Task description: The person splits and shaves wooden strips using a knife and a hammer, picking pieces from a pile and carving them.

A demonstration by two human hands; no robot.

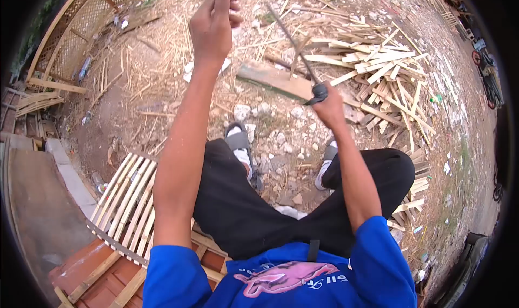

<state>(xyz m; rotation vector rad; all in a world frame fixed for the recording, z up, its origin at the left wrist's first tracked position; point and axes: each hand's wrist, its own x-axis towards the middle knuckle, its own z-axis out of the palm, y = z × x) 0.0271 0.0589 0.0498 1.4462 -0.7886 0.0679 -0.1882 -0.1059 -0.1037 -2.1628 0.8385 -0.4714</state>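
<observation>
My right hand [328,109] is closed around the black handle [319,93] of a machete. Its long dark blade [292,40] points up and to the left, away from me. Raised at the top of the view is my left hand [214,27], fingers curled in and thumb upward; whatever they may hold cannot be made out. On the ground ahead, between my hands, lies a thick wooden beam [270,80]. A short strip of wood [296,59] stands tilted by the beam, close behind the blade.
Split wooden strips [386,64] are heaped at the right. A curved slatted wooden piece [127,200] lies beside my left leg, above reddish boards [92,265]. Lattice panels [70,37] stand at the far left. Stones [242,112] and wood scraps litter the ground near my feet.
</observation>
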